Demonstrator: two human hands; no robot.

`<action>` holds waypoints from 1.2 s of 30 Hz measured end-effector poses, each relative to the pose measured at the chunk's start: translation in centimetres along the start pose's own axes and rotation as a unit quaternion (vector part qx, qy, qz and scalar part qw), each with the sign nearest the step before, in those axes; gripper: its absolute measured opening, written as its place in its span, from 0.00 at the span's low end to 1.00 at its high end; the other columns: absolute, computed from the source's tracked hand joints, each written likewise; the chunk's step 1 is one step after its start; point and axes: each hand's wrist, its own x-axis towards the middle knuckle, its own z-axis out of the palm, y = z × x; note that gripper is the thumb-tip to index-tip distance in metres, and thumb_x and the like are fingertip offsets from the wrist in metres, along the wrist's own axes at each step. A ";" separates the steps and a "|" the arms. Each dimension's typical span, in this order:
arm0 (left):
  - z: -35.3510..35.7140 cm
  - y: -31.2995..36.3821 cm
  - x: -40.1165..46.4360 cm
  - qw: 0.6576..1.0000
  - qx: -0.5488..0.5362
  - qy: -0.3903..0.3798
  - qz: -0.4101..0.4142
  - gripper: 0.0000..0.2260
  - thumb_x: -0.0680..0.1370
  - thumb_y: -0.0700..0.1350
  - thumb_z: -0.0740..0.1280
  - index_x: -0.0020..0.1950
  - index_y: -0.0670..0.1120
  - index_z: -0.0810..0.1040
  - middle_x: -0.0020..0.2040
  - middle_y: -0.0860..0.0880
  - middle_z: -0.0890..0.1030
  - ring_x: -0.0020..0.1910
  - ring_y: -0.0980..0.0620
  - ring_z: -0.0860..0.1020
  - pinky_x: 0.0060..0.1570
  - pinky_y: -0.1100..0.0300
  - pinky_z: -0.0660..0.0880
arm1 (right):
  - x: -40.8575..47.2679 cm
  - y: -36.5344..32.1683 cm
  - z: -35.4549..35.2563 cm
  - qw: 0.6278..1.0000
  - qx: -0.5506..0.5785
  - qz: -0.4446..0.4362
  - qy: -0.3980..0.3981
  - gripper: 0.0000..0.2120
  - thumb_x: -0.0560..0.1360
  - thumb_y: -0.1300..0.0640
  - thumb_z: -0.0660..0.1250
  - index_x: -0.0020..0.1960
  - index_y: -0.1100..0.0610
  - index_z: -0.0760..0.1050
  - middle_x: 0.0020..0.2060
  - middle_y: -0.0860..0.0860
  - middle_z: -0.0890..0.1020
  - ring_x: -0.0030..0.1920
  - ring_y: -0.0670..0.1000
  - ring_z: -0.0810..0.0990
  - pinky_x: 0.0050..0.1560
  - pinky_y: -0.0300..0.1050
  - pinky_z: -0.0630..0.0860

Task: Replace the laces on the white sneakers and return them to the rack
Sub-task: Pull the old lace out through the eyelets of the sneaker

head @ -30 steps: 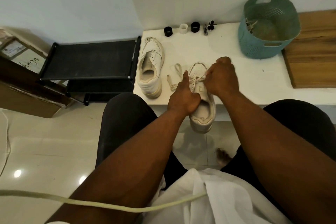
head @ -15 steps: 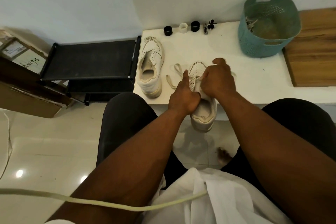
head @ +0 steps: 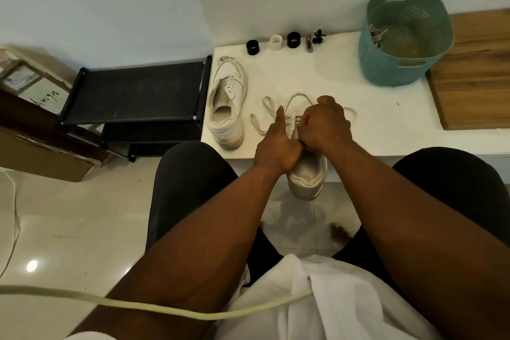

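A white sneaker (head: pixel 305 174) lies toe-away on the white table's front edge (head: pixel 414 146), its heel overhanging. My left hand (head: pixel 274 146) grips its left side, index finger pointing along the upper. My right hand (head: pixel 324 124) is curled over the eyelets and pinches the cream lace (head: pixel 260 119), whose loose loops lie on both sides of the shoe. The second white sneaker (head: pixel 227 102) stands unlaced at the table's left end. The black shoe rack (head: pixel 135 91) stands left of the table.
A teal perforated basket (head: pixel 400 63) with old laces sits at the back right, beside a wooden board (head: pixel 474 72). Small black and white rings (head: pixel 276 43) line the wall. Cardboard boxes (head: pixel 33 107) stand far left. A cream cord (head: pixel 138 305) crosses my lap.
My right hand has slid down from the toe end toward the middle eyelets, nearer my left hand. The left hand and both sneakers have stayed put.
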 end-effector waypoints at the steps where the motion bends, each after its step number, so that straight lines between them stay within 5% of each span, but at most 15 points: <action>1: 0.0 0.0 -0.1 1.000 -0.004 -0.002 -0.004 0.40 0.77 0.48 0.62 0.84 0.58 0.43 0.80 0.50 0.66 0.71 0.40 0.73 0.66 0.48 0.72 | 0.3 0.1 -0.1 1.000 -0.006 -0.002 0.013 0.15 0.72 0.55 0.69 0.59 0.55 0.81 0.72 0.53 0.65 0.72 0.57 0.66 0.67 0.59 0.71; 5: -0.1 0.0 -0.2 1.000 -0.005 0.000 -0.012 0.41 0.76 0.48 0.62 0.83 0.59 0.43 0.80 0.50 0.65 0.71 0.40 0.72 0.68 0.46 0.70 | 1.5 1.6 -1.6 0.989 0.049 0.057 0.128 0.12 0.74 0.58 0.65 0.55 0.60 0.81 0.63 0.59 0.72 0.59 0.61 0.78 0.60 0.51 0.77; 9: 0.0 0.0 0.0 1.000 -0.005 -0.004 -0.016 0.41 0.75 0.48 0.61 0.83 0.60 0.42 0.81 0.50 0.64 0.72 0.40 0.72 0.68 0.46 0.70 | 2.2 4.1 -3.6 0.956 0.115 0.170 0.210 0.13 0.77 0.59 0.65 0.58 0.63 0.78 0.63 0.62 0.75 0.60 0.62 0.78 0.60 0.50 0.74; 15: 0.0 -0.2 0.3 0.999 -0.013 0.028 -0.015 0.43 0.72 0.55 0.63 0.83 0.56 0.46 0.77 0.46 0.68 0.72 0.42 0.71 0.67 0.44 0.71 | 1.7 4.4 -2.9 0.966 0.120 0.194 0.122 0.18 0.71 0.51 0.66 0.55 0.61 0.80 0.57 0.60 0.81 0.57 0.62 0.81 0.51 0.47 0.76; 18: 0.1 -0.2 0.3 0.993 0.018 0.113 -0.020 0.35 0.74 0.59 0.67 0.78 0.53 0.61 0.71 0.45 0.72 0.67 0.41 0.75 0.62 0.47 0.74 | 1.2 3.2 -2.3 0.983 0.116 0.094 0.110 0.17 0.73 0.51 0.70 0.60 0.54 0.82 0.63 0.56 0.79 0.61 0.59 0.79 0.61 0.52 0.78; 22: 0.5 -0.1 0.6 0.989 0.024 0.147 0.016 0.23 0.75 0.58 0.69 0.67 0.50 0.76 0.62 0.48 0.79 0.61 0.46 0.78 0.59 0.51 0.76 | 1.1 2.5 -1.3 0.995 0.071 0.004 0.067 0.06 0.75 0.54 0.73 0.50 0.54 0.86 0.51 0.54 0.86 0.54 0.55 0.83 0.50 0.40 0.73; 28: 0.8 0.3 0.2 0.985 0.030 0.166 0.021 0.17 0.75 0.50 0.67 0.63 0.48 0.80 0.58 0.47 0.83 0.58 0.45 0.80 0.56 0.53 0.74 | 1.5 2.7 -0.3 0.997 0.037 0.007 0.063 0.08 0.76 0.59 0.69 0.52 0.60 0.83 0.56 0.59 0.80 0.55 0.60 0.81 0.53 0.46 0.77; 32: 1.1 0.3 0.4 0.984 0.055 0.167 0.018 0.09 0.72 0.47 0.63 0.47 0.47 0.80 0.46 0.46 0.83 0.47 0.42 0.80 0.48 0.52 0.76 | 1.9 4.3 -1.3 0.979 0.076 0.092 0.167 0.10 0.75 0.60 0.68 0.55 0.61 0.80 0.59 0.61 0.75 0.56 0.62 0.80 0.57 0.51 0.77; 36: 1.3 0.1 0.5 0.984 0.069 0.161 0.017 0.11 0.74 0.45 0.63 0.51 0.44 0.81 0.48 0.44 0.82 0.49 0.41 0.79 0.51 0.50 0.77 | 2.3 5.4 -2.0 0.968 0.100 0.145 0.179 0.12 0.77 0.59 0.67 0.60 0.58 0.78 0.63 0.60 0.73 0.60 0.62 0.78 0.60 0.53 0.75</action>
